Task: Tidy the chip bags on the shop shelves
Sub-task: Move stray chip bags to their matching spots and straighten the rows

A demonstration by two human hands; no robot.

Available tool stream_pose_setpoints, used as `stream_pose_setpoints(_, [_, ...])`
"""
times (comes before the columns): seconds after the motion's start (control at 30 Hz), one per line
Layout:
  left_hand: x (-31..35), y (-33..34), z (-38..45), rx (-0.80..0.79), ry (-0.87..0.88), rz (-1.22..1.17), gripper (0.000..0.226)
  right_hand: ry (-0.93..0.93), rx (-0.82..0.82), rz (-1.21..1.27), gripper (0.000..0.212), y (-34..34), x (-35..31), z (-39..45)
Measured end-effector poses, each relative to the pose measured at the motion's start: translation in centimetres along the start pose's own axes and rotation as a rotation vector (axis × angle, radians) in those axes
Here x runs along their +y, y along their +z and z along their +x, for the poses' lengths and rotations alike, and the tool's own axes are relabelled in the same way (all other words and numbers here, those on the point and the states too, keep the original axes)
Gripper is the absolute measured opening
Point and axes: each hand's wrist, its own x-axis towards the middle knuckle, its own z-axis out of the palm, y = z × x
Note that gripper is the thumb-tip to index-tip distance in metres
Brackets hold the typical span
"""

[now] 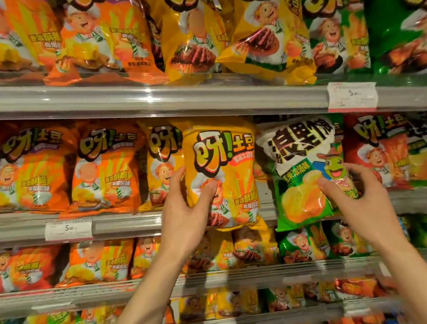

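Note:
A yellow chip bag (231, 175) stands upright at the front of the second shelf, hanging past the shelf edge. My left hand (186, 213) grips its left edge, thumb on the front. To its right is a white and green chip bag (302, 172) with a frog cartoon, tilted slightly. My right hand (359, 197) holds its lower right part, thumb pressed on the front. Both bags sit between rows of similar bags.
Orange bags (100, 173) fill the second shelf to the left, red bags (383, 149) to the right. The top shelf (145, 100) carries orange, yellow and green bags. Price tags (351, 96) hang on the grey shelf rails. Lower shelves hold several smaller bags.

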Motion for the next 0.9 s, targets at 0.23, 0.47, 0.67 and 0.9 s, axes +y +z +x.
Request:
stream_pose_setpoints(0.23, [1.6,4.5,2.5,0.026,0.063,0.07,0.064,0.032,0.082,0.004,0.061,-2.4,1.7,-0.4])
stream_pose_setpoints(0.47, [1.6,8.3,4.4,-0.014,0.067,0.199,0.071,0.089,0.078,-0.009,0.069,-3.4,3.0,-0.3])
stream_pose_setpoints(0.67, [1.2,10.3,5.1,0.03,0.064,0.233,0.068,0.089,0.063,0.011,0.072,-3.6,3.7,-0.1])
stream_pose_setpoints(0.9, [-0.1,10.2,5.5,-0.114,-0.028,0.289,0.074,0.102,0.061,0.029,0.065,-3.2,4.2,-0.3])
